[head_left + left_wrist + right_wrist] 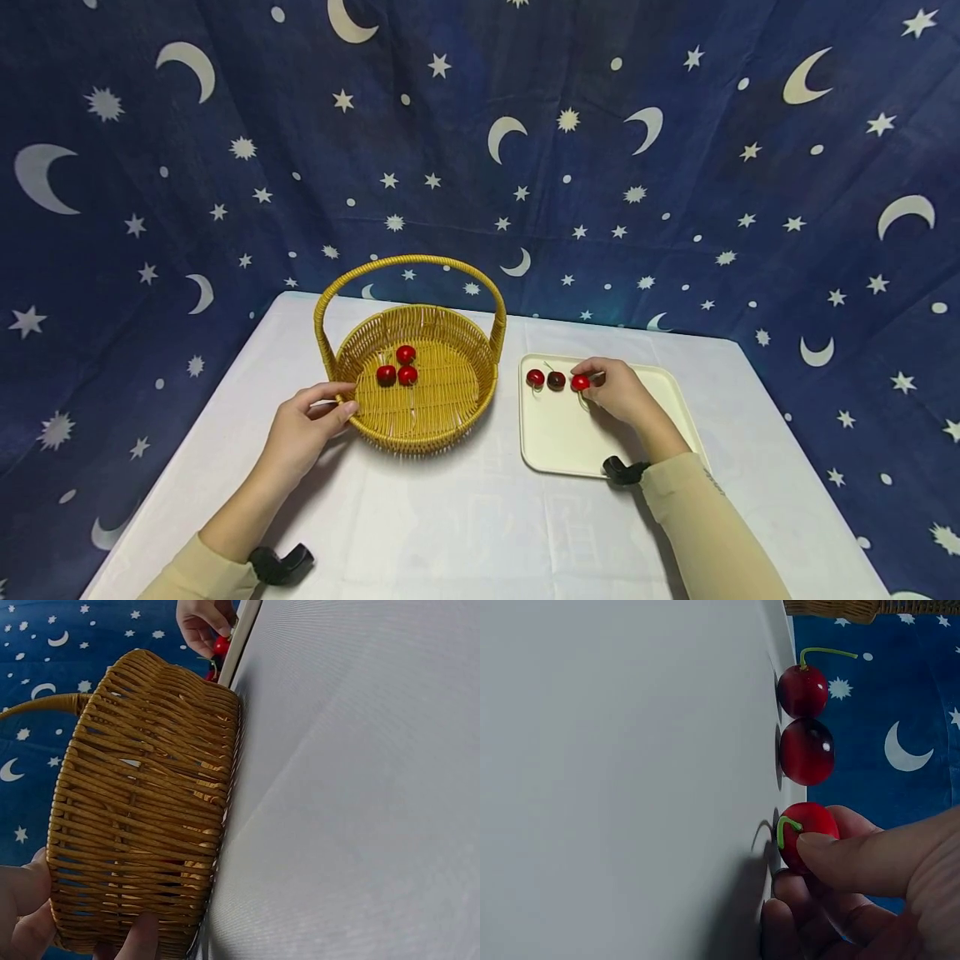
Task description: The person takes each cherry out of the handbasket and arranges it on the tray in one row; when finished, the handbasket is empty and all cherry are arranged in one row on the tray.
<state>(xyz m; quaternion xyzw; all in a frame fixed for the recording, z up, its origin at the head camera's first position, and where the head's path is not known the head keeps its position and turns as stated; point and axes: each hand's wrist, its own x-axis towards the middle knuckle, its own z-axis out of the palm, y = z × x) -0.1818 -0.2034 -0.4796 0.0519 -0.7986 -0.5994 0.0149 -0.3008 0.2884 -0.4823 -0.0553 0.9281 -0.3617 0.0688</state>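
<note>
My right hand pinches a red cherry between thumb and fingers, low over the cream tray. In the right wrist view this cherry has a bent green stem. Beside it on the tray sit a darker cherry and a red cherry, in a row to its left. My left hand grips the near left rim of the yellow wicker basket, which has a tall arched handle. Three cherries lie together on the basket's floor, left of its middle.
A white cloth covers the table; the basket stands left of the tray with a narrow gap between them. Behind the table hangs a dark blue curtain with moons and stars. Black wrist straps sit at both sleeves.
</note>
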